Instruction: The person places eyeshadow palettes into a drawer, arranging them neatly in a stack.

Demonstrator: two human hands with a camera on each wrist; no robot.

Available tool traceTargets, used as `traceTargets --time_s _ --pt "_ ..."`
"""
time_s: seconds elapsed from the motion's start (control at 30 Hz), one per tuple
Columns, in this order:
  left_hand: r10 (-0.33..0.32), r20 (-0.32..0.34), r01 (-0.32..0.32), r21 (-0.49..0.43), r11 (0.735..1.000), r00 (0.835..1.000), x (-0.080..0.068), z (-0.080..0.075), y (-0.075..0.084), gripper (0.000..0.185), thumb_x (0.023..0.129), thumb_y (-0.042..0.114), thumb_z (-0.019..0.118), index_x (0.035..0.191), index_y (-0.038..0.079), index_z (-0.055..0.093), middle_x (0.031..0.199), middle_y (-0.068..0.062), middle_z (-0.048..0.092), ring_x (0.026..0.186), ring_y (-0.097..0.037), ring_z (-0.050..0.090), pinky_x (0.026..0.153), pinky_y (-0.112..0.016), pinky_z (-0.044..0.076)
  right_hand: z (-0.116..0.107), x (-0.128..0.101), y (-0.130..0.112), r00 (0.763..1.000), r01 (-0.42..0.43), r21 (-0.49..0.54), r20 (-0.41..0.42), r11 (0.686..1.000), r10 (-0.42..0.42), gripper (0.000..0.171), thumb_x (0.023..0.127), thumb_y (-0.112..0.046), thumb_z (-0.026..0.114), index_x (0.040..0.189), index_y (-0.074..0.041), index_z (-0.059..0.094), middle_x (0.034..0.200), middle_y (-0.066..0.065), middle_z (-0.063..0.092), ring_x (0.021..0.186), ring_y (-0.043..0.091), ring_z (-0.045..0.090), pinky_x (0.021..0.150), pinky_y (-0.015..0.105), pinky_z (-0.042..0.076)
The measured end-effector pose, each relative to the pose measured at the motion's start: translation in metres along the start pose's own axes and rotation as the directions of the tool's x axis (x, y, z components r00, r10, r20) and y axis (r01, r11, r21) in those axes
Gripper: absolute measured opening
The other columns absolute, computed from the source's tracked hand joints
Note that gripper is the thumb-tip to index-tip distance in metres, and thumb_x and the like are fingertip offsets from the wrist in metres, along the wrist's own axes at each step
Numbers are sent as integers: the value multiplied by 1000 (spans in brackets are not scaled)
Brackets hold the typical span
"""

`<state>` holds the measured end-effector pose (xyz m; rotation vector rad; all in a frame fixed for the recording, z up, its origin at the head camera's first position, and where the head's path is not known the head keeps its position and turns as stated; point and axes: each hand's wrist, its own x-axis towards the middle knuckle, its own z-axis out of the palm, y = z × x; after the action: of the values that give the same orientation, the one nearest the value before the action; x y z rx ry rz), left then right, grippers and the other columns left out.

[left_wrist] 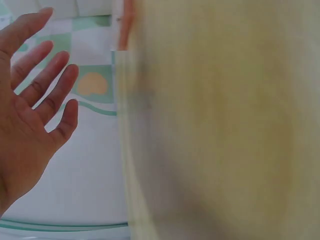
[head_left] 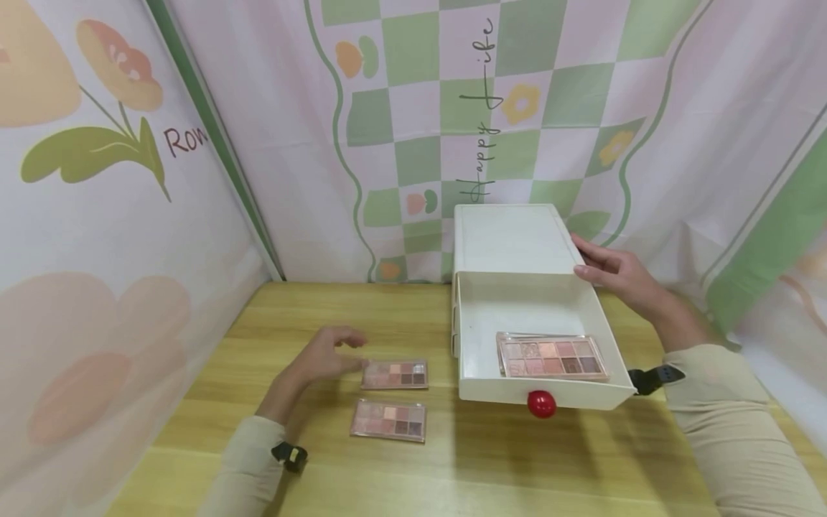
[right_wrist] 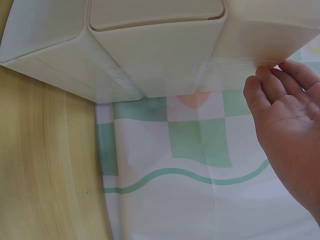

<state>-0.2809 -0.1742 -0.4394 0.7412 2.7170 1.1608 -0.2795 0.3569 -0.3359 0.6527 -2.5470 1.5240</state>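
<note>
My left hand (head_left: pixel 326 353) hovers over the table beside two eyeshadow palettes, its fingertips close to the left end of the farther palette (head_left: pixel 395 375). In the left wrist view the fingers (left_wrist: pixel 59 89) are spread and nothing lies in the palm. The nearer palette (head_left: pixel 389 421) lies in front of the farther one. My right hand (head_left: pixel 619 276) touches the right side of a white drawer cabinet (head_left: pixel 513 237) near its front upper edge. Its top drawer (head_left: pixel 491 389), with a red round knob (head_left: pixel 541 404), is pulled out. Inside, an eyeshadow palette (head_left: pixel 551 357) lies towards the front.
The wooden table (head_left: pixel 362 316) carries everything and meets patterned curtains (head_left: pixel 413 136) at the back and left side. Below the open drawer, more closed drawers (right_wrist: pixel 155 55) show in the right wrist view. The pulled-out drawer juts over the table.
</note>
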Motion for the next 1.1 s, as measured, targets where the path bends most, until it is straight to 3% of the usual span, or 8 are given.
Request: traceTargets --time_s 0.33,0.63,1.1 --pt "-23 119 18 43 999 993 3 9 -14 68 75 25 85 136 7 60 130 -10 68 122 -30 61 108 -55 49 1 -3 -2 1000 -14 -13 0 1000 14 60 104 -8 52 157 0 26 167 16 19 119 -25 46 93 2 46" --pt "-92 168 78 88 993 981 5 15 -12 65 70 26 92 126 7 64 123 -7 68 120 -27 61 113 -50 46 1 -2 -2 1000 1 -1 8 1000 -1 59 104 -7 52 157 2 26 167 16 18 119 -26 46 93 2 45" --pt "-61 228 29 141 990 972 10 23 -8 73 70 25 92 133 3 61 131 -12 63 127 -33 58 115 -51 45 1 -1 -3 1000 1 -13 7 1000 -1 60 104 -8 52 157 1 25 167 18 19 120 -26 44 93 2 46"
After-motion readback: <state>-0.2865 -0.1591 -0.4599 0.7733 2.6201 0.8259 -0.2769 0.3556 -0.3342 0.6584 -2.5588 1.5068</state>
